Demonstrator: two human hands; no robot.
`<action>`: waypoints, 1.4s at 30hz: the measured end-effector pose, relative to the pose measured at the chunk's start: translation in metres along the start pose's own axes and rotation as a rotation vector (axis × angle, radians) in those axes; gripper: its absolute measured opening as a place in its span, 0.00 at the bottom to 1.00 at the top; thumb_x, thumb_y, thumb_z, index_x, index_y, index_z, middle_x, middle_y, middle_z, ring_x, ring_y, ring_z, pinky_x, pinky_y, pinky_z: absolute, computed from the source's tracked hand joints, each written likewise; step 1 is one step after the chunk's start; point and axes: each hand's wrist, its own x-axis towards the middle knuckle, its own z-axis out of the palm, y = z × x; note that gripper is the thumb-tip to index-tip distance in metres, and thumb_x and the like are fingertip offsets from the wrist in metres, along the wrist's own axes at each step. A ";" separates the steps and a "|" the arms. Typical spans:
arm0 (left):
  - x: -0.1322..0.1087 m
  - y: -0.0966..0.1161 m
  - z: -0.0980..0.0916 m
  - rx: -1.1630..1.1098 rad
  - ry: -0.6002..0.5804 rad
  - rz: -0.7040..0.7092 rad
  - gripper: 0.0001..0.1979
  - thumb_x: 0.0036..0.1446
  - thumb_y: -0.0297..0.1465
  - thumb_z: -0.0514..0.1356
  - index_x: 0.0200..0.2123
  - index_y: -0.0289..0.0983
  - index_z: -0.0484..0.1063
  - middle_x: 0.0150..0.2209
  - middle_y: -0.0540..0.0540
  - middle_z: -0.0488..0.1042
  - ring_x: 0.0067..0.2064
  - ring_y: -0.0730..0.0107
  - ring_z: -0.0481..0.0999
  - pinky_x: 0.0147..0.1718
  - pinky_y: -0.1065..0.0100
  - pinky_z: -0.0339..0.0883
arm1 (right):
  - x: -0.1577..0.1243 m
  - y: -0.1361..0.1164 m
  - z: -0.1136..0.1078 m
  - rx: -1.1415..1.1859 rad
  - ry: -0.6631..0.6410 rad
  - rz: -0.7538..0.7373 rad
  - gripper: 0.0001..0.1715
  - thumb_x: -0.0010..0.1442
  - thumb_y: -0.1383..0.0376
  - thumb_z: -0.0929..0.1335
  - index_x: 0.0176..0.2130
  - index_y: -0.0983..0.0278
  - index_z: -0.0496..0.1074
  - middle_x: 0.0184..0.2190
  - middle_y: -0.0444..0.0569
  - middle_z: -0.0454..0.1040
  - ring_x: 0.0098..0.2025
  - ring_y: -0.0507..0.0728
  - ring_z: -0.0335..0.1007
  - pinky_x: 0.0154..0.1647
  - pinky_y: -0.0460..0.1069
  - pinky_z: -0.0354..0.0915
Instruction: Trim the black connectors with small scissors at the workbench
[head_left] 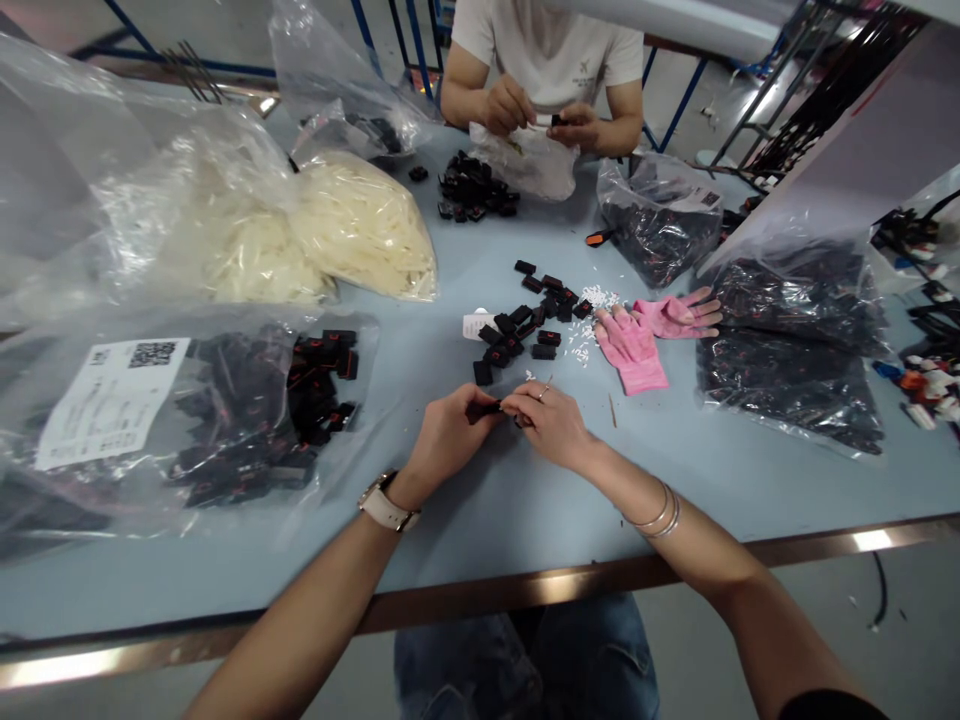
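Small black plastic clip (487, 408) being pinched
Left hand (448, 435) and right hand (553, 425) are being clamped on it above the pale blue tabletop (525, 525).

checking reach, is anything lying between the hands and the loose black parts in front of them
Nothing visible does. The left hand and right hand pinch a small black part; only table and a few tiny white bits separate them from the loose black parts. The pink gloves lie right of that pile.
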 end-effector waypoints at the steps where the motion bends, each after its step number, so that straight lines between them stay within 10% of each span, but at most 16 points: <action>1: 0.000 0.001 0.000 -0.004 -0.001 -0.002 0.05 0.49 0.35 0.61 0.29 0.41 0.70 0.30 0.50 0.79 0.31 0.65 0.78 0.33 0.66 0.70 | 0.000 0.001 0.001 0.012 0.010 -0.003 0.15 0.58 0.75 0.63 0.39 0.62 0.75 0.38 0.49 0.75 0.39 0.53 0.69 0.39 0.46 0.62; 28: 0.003 0.002 -0.001 -0.017 0.007 -0.100 0.09 0.48 0.38 0.62 0.28 0.39 0.70 0.28 0.50 0.77 0.31 0.66 0.75 0.32 0.67 0.66 | -0.006 0.008 0.019 0.092 0.241 0.027 0.16 0.59 0.72 0.64 0.44 0.60 0.77 0.39 0.49 0.75 0.38 0.53 0.71 0.37 0.46 0.66; 42: 0.002 0.011 -0.003 0.012 0.023 -0.108 0.07 0.47 0.36 0.62 0.27 0.39 0.69 0.26 0.51 0.76 0.29 0.67 0.74 0.31 0.68 0.65 | -0.005 0.003 0.006 -0.228 0.050 -0.003 0.18 0.60 0.70 0.63 0.47 0.57 0.75 0.38 0.48 0.76 0.32 0.53 0.69 0.28 0.46 0.59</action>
